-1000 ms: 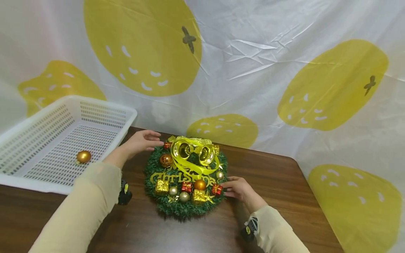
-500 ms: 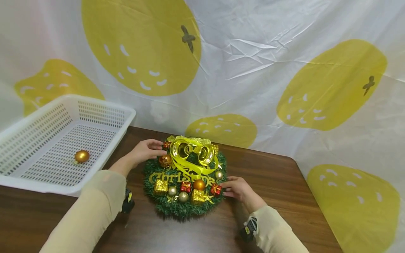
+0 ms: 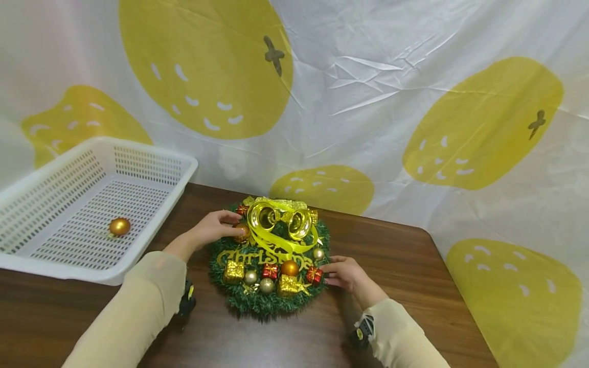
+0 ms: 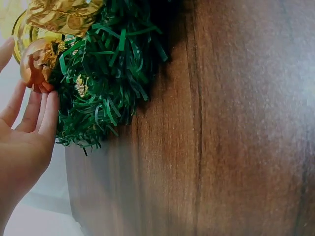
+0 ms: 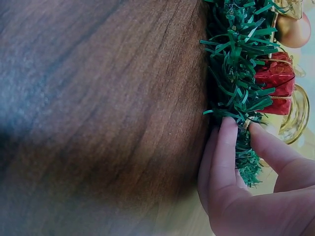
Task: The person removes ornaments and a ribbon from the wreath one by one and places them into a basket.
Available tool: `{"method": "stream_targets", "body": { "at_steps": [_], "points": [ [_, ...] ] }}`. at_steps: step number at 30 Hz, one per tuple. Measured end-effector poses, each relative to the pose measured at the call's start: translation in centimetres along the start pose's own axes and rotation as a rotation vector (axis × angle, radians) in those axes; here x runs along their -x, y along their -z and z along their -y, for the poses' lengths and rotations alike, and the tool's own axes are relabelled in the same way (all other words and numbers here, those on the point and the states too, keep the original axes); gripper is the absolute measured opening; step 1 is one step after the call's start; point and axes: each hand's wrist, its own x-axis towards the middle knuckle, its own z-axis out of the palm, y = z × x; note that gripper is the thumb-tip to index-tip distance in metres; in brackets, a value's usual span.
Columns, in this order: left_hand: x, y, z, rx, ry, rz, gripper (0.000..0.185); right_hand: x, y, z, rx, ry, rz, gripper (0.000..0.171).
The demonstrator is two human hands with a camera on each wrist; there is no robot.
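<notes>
Hands, read remotely: left hand (image 3: 209, 229) has its fingers, fairly straight, touching the copper bauble (image 4: 37, 66) at the upper left of the wreath (image 3: 257, 305). In the left wrist view I see the thumb apart from it, so I log contact, not a grip. Right hand (image 3: 347, 276) pinches greenery at the wreath's right edge, near a red gift box (image 3: 315, 276).

Wreath lies face up on the counter (image 3: 391, 255). Done, as far as I can judge: gold bells (image 3: 261, 220) and yellow ribbon (image 3: 287, 248) sit across the upper part; gift boxes and baubles line the lower part, below gold lettering (image 3: 246, 259) the ribbon partly covers. I cannot tell which pieces are fastened.

Outward, left: white basket (image 3: 46, 268) holds one orange bauble (image 3: 119, 227), well apart from the wreath. I would count that piece, plus any adjusting, as what remains.
</notes>
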Motion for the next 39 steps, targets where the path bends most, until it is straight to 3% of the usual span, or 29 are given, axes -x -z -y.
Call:
{"method": "stream_targets", "body": {
  "at_steps": [8, 18, 30, 39],
  "points": [
    [0.1, -0.4, 0.1, -0.019, -0.034, 0.028, 0.057, -0.1, 0.1, -0.1, -0.01, 0.003, 0.007, 0.062],
    [0.3, -0.9, 0.6, -0.065, -0.051, 0.005, 0.053, 0.2, 0.0, -0.6, -0.003, -0.008, 0.01, 0.062],
    [0.4, -0.4, -0.2, -0.051, -0.076, -0.011, 0.053, 0.1, 0.1, -0.4, -0.003, -0.001, 0.007, 0.062],
    [0.2, 0.7, -0.9, 0.02, -0.074, -0.031, 0.054, 0.0, 0.1, 0.0, -0.008, 0.009, 0.022, 0.063]
  ]
}}
